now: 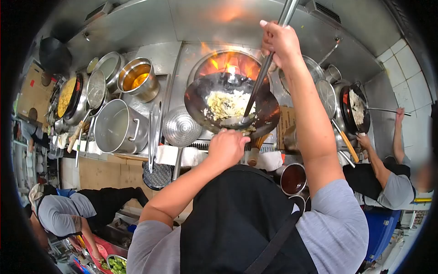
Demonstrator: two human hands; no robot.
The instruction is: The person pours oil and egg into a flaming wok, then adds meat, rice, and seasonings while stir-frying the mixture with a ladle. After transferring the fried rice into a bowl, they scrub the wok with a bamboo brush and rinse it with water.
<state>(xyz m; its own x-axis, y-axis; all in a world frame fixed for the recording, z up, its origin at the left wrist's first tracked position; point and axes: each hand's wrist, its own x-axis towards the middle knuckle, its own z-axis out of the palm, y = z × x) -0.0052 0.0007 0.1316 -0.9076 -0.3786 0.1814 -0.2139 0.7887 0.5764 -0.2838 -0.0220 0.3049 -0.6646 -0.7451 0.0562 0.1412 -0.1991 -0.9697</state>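
Note:
My left hand [227, 148] is closed on the near rim of a dark wok [194, 98], in the middle of the head view. The exact grip is partly hidden by the fingers. High on the right, my right hand [281, 43] wraps round the long metal handle of a wok ladle [259, 82]. The ladle slants down into the wok, its head against the near inside wall. Pale white and yellow food in small pieces [226, 105] lies in the wok, with steam above it. The wok tilts over a burner with tall orange flames [232, 64].
To the left stand a large pot [119, 125], a pot of orange liquid [137, 81] and a perforated skimmer [182, 125]. A pot of dark red sauce [293, 179] is near my right side. One co-worker [397, 182] handles another wok at right; another [68, 212] bends at lower left.

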